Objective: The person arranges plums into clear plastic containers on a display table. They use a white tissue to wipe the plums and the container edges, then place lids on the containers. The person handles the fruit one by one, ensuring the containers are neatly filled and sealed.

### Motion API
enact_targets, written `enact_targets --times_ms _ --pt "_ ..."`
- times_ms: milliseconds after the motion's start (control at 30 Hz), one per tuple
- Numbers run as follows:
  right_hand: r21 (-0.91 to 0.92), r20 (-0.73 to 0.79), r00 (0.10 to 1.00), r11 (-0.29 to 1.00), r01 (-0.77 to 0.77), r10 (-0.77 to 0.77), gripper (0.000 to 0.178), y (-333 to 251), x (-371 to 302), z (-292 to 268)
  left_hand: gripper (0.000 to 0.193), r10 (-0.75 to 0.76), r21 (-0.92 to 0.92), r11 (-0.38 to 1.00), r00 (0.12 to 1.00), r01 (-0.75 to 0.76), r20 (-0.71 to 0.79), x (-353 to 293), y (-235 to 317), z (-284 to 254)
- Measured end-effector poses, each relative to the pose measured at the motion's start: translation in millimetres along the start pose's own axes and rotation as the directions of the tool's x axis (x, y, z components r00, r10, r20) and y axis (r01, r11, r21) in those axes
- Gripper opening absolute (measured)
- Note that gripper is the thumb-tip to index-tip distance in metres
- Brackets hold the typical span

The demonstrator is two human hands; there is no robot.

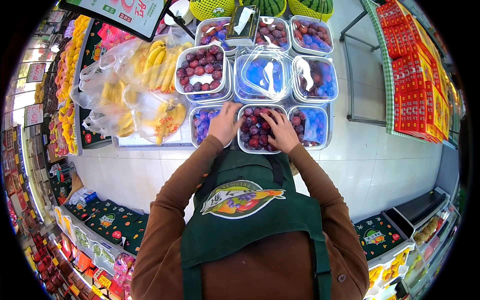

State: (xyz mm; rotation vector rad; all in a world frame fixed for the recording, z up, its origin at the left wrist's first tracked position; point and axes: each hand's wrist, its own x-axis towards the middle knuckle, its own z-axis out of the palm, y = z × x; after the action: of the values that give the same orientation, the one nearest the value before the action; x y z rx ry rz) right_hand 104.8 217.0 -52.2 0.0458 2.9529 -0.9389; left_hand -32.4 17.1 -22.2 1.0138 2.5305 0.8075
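Note:
A clear tub heaped with dark red plums (256,131) stands right in front of me. My right hand (281,132) lies over its right side, fingers spread and bent, touching the plums with none lifted. At the tub's left edge is my left hand (225,122), somewhat blurred, its fingers apart and nothing seen in them. Partly behind that hand sits another plum tub (201,125) that looks covered. To the right, a third tub (314,127) holds plums under a bluish glare. Farther back, an uncovered tub of plums (200,70) rests on a stack.
Stacked clear lids (270,70) lie in the middle, beside more plum tubs (311,35). A black tissue box (243,25) stands behind them. Bagged bananas (157,60) fill the left side. Red boxes (415,85) are piled on a table at the right. A sign (125,15) overhangs the back left.

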Motion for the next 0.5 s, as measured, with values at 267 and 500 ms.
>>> enact_targets --times_ms 267,500 --pt "0.018 0.105 0.994 0.999 0.036 -0.038 0.082 6 22 -1 0.091 -0.073 0.184 0.983 0.922 0.001 0.381 -6 23 25" --pt "-0.021 0.158 0.983 0.995 0.097 -0.093 0.064 10 24 -9 0.089 0.052 0.218 0.959 0.871 -0.18 0.489 -6 23 32"
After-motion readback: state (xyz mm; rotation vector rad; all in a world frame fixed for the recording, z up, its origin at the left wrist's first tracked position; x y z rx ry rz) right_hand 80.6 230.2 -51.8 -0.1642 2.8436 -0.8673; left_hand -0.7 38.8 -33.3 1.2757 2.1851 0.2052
